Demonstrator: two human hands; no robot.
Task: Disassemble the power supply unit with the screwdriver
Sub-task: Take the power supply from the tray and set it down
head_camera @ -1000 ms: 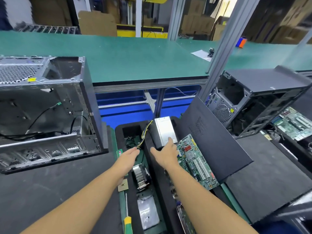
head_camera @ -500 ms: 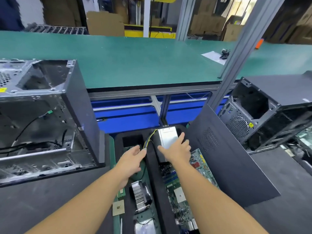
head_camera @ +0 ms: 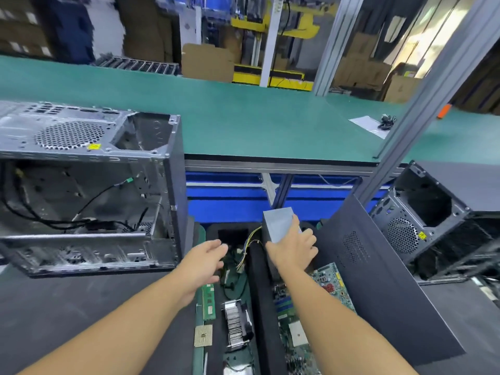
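Nearest, between the two bare forearms, a black foam tray [head_camera: 261,307] holds loose parts: a small square gold-topped processor chip [head_camera: 203,335], a finned metal heatsink [head_camera: 238,327] and a narrow green memory stick [head_camera: 208,300] on its left side, and a green motherboard [head_camera: 320,290] on its right. A little farther, the left hand [head_camera: 205,259] hovers over the tray's left compartment with fingers spread and relaxed, holding nothing. Just to its right, the right hand [head_camera: 293,249] grips the grey metal box of the power supply unit [head_camera: 278,223] at the tray's far end, with one finger laid up along the box's right edge. A bundle of yellow and black wires [head_camera: 249,243] trails from the unit's left side down into the left compartment. A flat dark-grey case side panel [head_camera: 378,280] leans at the right of the tray. At the left stands an open silver steel computer chassis [head_camera: 89,185] with black cables inside; at the right, a black computer case [head_camera: 446,212]. Beyond them runs a green-topped workbench [head_camera: 243,117], and past it stand brown cardboard boxes [head_camera: 207,62].
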